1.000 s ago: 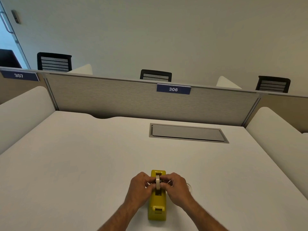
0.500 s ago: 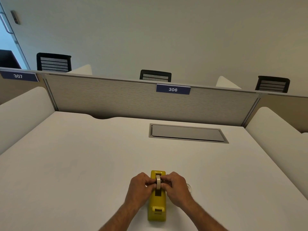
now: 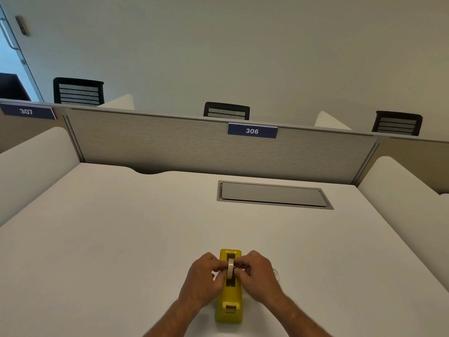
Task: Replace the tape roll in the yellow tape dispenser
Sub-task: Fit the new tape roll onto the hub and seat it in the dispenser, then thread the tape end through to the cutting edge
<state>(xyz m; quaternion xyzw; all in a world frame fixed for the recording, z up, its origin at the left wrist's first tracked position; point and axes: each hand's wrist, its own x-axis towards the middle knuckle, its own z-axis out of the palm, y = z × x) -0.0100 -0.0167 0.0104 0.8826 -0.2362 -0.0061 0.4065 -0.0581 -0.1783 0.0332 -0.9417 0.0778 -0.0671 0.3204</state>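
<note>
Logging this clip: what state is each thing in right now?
tape roll: upright, pinched over the dispenser slot.
yellow tape dispenser: lying on the desk.
left hand: gripping the roll.
right hand: gripping the roll.
desk hatch: closed.

**Tape roll held upright over the yellow dispenser's slot**

The yellow tape dispenser (image 3: 229,297) lies flat on the white desk, its long axis running away from the viewer, cutter end nearest. A dark open slot runs along its top. The tape roll (image 3: 230,268), pale cream and narrow, stands on edge in line with that slot, over its far half. Whether it is seated in the slot or just above it cannot be told.
</note>
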